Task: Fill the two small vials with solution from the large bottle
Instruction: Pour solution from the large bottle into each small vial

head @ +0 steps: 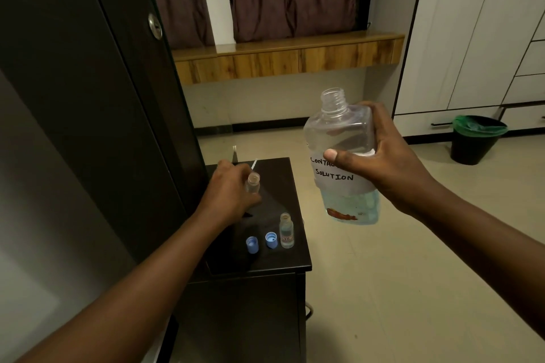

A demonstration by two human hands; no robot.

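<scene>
dark cabinet top (283, 174), left grip (228, 194) holding vial (253, 183), right grip (383, 162) holding bottle (342, 138)

Dim, warm indoor light, deep shadow at left, wide-angle bending at edges, mild softness throughout.

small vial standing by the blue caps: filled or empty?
Partly filled. The small clear vial standing uncapped on the dark table shows clear liquid in its upper body; a label hides the lower part.

Blue caps (252, 245), black table (292, 256)
</scene>
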